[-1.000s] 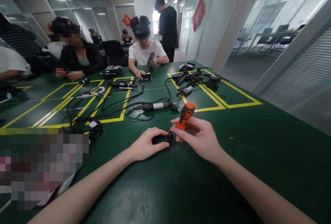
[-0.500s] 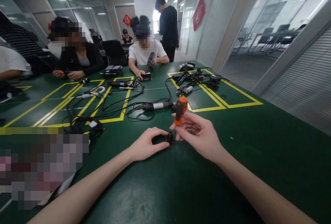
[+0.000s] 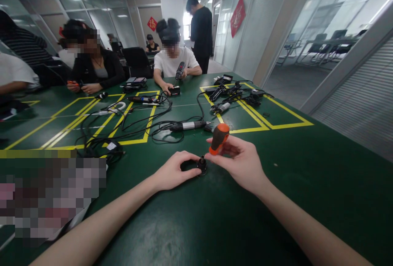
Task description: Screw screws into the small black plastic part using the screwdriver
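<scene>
My left hand [image 3: 179, 170] rests on the green table and pinches a small black round part [image 3: 202, 166] between thumb and fingers. A short metal-looking stem stands up from that part. Just right of it, my right hand [image 3: 241, 157] is closed on a stubby screwdriver [image 3: 220, 138] with an orange and dark grey handle. The handle leans, its top tipped to the right and its lower end close above the black part. I cannot clearly make out the screwdriver's shaft.
Ahead on the green table [image 3: 190, 225] lie a black and silver cylindrical tool [image 3: 190, 125] and tangled black cables [image 3: 123, 125]. Another silver tool [image 3: 221, 107] sits inside yellow tape lines [image 3: 264, 128]. Across the table, a person in white [image 3: 175, 59] holds a power drill [image 3: 180, 70].
The screwdriver has tilted more, and its handle has dropped slightly to the right. My right hand has turned with it. My left hand and the black part stay in place.
</scene>
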The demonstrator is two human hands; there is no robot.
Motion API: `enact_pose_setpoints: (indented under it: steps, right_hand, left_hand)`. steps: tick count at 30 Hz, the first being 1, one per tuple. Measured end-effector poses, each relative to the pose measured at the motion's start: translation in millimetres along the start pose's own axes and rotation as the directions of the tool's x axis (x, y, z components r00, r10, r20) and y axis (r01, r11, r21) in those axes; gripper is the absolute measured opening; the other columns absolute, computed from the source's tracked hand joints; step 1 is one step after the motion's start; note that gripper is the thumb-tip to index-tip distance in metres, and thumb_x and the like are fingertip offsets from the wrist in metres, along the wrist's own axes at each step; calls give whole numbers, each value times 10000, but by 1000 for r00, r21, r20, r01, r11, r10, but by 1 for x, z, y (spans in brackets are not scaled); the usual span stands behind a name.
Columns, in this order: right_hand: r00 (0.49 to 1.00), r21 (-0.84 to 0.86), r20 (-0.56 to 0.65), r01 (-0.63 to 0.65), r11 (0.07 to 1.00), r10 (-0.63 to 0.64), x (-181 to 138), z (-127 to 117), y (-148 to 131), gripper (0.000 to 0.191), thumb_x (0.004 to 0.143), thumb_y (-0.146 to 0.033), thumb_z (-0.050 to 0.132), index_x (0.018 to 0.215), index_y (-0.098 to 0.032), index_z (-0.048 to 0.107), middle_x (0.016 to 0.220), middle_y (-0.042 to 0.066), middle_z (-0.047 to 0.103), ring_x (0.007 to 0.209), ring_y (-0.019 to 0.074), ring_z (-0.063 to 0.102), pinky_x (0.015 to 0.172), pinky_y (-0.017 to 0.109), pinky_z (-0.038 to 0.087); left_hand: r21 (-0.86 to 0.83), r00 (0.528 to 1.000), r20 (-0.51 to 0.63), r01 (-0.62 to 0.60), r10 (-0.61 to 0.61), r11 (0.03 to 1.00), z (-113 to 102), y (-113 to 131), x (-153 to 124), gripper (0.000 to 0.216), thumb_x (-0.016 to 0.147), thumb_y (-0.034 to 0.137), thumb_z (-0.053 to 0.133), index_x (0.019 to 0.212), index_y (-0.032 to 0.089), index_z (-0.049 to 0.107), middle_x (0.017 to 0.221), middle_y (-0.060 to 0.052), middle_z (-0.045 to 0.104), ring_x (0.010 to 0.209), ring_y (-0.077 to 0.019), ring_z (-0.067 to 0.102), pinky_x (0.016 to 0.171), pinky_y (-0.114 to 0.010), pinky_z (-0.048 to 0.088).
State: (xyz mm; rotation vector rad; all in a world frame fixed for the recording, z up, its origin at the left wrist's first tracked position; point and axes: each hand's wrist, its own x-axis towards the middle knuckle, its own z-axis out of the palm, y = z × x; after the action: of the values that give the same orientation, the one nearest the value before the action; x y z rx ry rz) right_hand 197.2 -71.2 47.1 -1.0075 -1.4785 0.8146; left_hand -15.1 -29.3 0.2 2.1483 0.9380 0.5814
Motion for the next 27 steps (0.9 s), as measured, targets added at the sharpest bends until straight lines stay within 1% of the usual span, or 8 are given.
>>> enact_pose_setpoints:
  steps: [4, 7, 11, 15, 18, 20, 23, 27]
  right_hand:
    - [998, 103, 3, -64, 993, 64, -1, 2, -1, 352, 676, -379, 906, 913, -176, 743, 724, 39, 748, 568, 175, 681, 541, 313, 613]
    - [996, 150, 16, -91, 984, 90, -1, 3, -1, 367, 711, -364, 873, 981, -166, 724, 748, 47, 759, 487, 147, 644, 464, 286, 579]
    - [997, 116, 64, -51, 992, 43, -1, 3, -1, 273, 774, -330, 813, 967, -159, 722, 766, 55, 761, 542, 151, 674, 535, 286, 599]
    - [999, 73, 51, -9, 997, 5, -2, 3, 1, 169, 753, -288, 830, 820, -178, 720, 734, 29, 737, 597, 157, 684, 590, 286, 607]
    - [999, 56, 49, 12, 998, -14, -1, 2, 2, 124, 753, -249, 817, 824, -186, 738, 742, 20, 739, 594, 149, 671, 591, 284, 604]
    - [999, 50, 38, 18, 999, -20, -1, 2, 2, 139, 743, -228, 818, 860, -188, 754, 738, 20, 746, 618, 156, 684, 613, 289, 611]
    - [1000, 78, 10, -9, 997, 8, 0, 2, 3, 246, 725, -255, 845, 941, -181, 753, 756, 34, 762, 642, 174, 708, 604, 298, 617]
    - [999, 133, 23, -29, 991, 26, -1, 4, 2, 289, 789, -304, 801, 1030, -166, 722, 811, 53, 770, 578, 154, 692, 551, 291, 607]
  left_hand:
    - [-9, 1000, -13, 2, -2, 1000, 1, -2, 0, 288, 893, 325, 745, 1157, 211, 729, 1175, -59, 749, 1105, -237, 647, 1052, -376, 448]
    - [-10, 1000, -6, 0, 0, 1000, 1, -2, 0, 284, 896, 333, 742, 1150, 206, 726, 1172, -61, 749, 1099, -238, 646, 1049, -379, 445]
    - [1, 1000, 6, 12, -12, 1000, 1, -1, 0, 261, 900, 306, 736, 1139, 201, 729, 1171, -57, 747, 1103, -239, 646, 1041, -375, 439]
    - [-5, 1000, 3, 18, -18, 1000, 0, 1, 0, 280, 895, 301, 745, 1159, 208, 729, 1169, -52, 749, 1093, -235, 646, 1049, -378, 434]
    - [-12, 1000, -1, 22, -22, 1000, 0, 1, 0, 283, 894, 302, 746, 1160, 206, 733, 1170, -52, 749, 1093, -235, 644, 1042, -374, 439]
    - [-17, 1000, -2, 22, -22, 1000, 0, 0, 0, 282, 892, 298, 747, 1160, 207, 736, 1171, -50, 749, 1095, -233, 643, 1041, -370, 439]
    - [-20, 1000, -10, 17, -17, 1000, 0, -1, 0, 285, 888, 289, 752, 1163, 215, 737, 1173, -45, 749, 1098, -231, 643, 1044, -366, 436]
    - [-18, 1000, -1, 14, -14, 1000, 1, -1, 0, 268, 895, 290, 746, 1151, 213, 738, 1171, -44, 749, 1099, -232, 643, 1045, -369, 433]
